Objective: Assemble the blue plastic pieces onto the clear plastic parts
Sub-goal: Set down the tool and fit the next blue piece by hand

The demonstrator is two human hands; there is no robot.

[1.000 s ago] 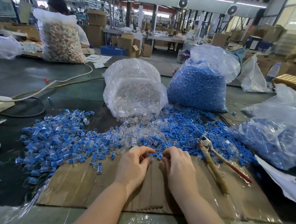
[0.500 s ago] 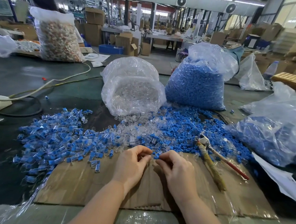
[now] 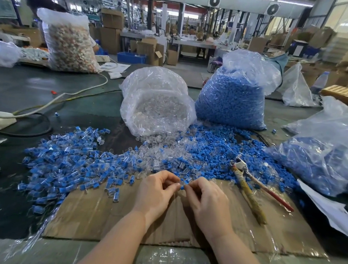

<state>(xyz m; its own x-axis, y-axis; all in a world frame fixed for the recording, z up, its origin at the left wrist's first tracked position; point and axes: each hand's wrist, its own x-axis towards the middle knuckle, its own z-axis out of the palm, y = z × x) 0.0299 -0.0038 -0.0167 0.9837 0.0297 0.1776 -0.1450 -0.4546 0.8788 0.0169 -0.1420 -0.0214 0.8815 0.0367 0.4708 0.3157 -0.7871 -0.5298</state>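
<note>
Since a second ago my left hand (image 3: 156,190) and right hand (image 3: 207,198) have lifted off the pile, fingertips now meeting over the cardboard's (image 3: 101,219) far edge. Between them both pinch a blue piece (image 3: 182,187); judged, mating has begun. Its long axis appears left-right; any clear part is too small to tell.

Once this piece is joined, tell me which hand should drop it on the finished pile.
Left. The left hand is nearer the finished pile, which lies to its left; the right hand would have to cross over. Both now pinch the blue piece.
</note>
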